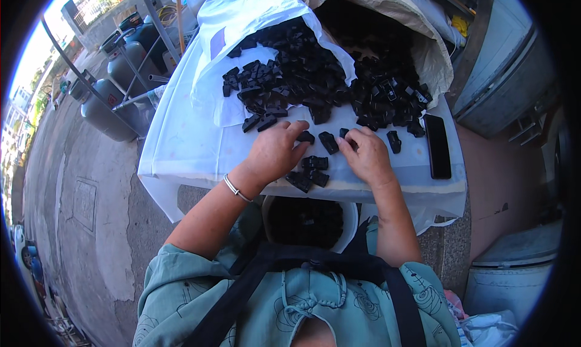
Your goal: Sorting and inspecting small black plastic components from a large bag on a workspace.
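My left hand (277, 152) has its fingers curled at a small black plastic part (307, 137), which shows past the fingertips. Across from it, my right hand (367, 155) pinches another small black part (344, 132) between thumb and fingers, mostly hidden by them. Between the two hands a single black part (328, 142) lies on the white cloth. Nearer my body, several more black parts (307, 174) sit grouped close to the table's front edge. Beyond the hands spreads a large heap of the same parts (290, 74), spilling from a white sack (254, 11).
A second, beige sack (433, 50) with a pile of black parts (387, 92) lies back right. A black phone (437, 147) rests near the table's right edge. Under the front edge stands a white bucket (349, 223) of black parts. Grey gas cylinders (106, 111) stand left.
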The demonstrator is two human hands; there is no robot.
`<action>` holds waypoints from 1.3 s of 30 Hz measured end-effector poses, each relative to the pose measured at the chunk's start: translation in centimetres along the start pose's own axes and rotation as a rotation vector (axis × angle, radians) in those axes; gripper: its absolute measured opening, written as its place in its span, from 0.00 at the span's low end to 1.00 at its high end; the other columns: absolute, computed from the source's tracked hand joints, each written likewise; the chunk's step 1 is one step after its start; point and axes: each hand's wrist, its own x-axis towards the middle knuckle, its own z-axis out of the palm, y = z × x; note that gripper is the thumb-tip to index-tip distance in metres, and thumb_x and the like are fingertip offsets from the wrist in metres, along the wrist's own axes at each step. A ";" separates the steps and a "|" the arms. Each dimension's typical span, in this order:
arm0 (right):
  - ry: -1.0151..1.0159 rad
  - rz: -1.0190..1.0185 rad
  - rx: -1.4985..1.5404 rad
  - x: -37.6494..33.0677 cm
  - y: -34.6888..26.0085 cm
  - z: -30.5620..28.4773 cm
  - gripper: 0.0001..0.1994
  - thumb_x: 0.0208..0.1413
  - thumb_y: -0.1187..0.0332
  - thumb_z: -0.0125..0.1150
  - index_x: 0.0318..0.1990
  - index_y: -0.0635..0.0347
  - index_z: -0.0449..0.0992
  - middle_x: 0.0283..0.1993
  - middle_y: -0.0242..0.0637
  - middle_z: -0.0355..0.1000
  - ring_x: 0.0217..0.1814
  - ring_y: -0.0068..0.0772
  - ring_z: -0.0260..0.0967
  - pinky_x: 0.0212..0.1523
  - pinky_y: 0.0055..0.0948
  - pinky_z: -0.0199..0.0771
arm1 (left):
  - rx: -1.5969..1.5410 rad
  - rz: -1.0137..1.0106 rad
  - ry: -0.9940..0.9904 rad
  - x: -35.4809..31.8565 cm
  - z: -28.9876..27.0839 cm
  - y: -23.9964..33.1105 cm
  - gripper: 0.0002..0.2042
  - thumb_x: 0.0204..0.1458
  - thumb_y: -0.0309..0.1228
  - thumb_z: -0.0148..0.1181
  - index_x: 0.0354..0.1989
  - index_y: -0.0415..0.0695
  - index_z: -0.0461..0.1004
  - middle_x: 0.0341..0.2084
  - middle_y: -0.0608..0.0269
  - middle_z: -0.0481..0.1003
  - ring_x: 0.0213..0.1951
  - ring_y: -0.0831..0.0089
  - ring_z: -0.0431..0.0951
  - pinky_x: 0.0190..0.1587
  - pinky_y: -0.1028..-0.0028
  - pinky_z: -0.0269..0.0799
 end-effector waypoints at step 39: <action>-0.008 -0.319 0.037 -0.8 -1.9 2.0 0.11 0.52 0.71 0.62 0.42 0.50 0.83 0.42 0.31 0.76 0.44 0.30 0.72 0.46 0.31 0.59 | -0.035 0.182 -0.032 4.2 1.3 -2.5 0.14 0.48 0.24 0.57 0.45 0.44 0.76 0.29 0.55 0.76 0.35 0.60 0.77 0.38 0.67 0.75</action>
